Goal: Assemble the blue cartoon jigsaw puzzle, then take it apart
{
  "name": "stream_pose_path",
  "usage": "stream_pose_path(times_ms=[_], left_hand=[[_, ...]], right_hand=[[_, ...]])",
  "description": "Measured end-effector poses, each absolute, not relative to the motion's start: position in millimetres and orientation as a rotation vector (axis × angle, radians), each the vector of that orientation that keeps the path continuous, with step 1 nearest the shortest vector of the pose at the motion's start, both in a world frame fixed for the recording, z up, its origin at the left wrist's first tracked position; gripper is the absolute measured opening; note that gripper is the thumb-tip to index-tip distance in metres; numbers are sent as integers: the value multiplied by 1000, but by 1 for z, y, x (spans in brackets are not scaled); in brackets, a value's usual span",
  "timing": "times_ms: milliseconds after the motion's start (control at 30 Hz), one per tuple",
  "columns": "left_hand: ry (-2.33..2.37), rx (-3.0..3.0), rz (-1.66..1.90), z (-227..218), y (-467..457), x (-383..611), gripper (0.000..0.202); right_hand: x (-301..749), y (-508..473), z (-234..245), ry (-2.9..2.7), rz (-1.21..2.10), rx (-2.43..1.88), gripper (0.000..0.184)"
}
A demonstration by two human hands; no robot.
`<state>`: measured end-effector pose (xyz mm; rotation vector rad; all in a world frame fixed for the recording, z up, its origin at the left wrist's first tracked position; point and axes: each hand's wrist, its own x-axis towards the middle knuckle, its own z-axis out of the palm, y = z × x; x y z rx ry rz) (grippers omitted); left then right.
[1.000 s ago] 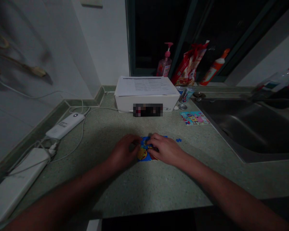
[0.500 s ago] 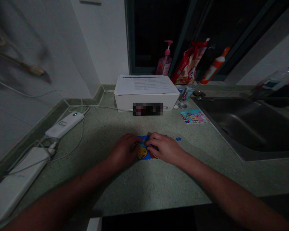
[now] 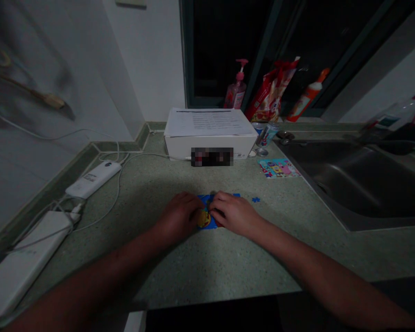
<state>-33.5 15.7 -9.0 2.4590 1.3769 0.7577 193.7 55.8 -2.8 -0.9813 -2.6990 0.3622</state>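
Left hand and right hand are curled, fingertips down on a blue jigsaw puzzle, almost touching each other; can't tell if either pinches a piece. Puzzle sits on the bench in front of a white box, loose blue piece front-right of the box. Picture card and sink are right of the box, power bank left.
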Motion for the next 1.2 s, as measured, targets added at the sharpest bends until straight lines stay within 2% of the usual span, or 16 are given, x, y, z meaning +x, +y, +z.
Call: stream_pose_path(times_ms=[400,933,1133,1200], left_hand=[[1192,2632,601,-7,14,-35,24],[1185,2711,451,-3,13,-33,24],[1167,2717,454,-2,11,-32,28],[1178,2709,510,-6,12,-34,27]], right_hand=[[195,56,-3,-2708,348,-961,12],[205,62,10,-2685,369,-964,14],[271,101,37,-2476,305,-1313,17],[297,112,39,-2519,395,-1471,16]])
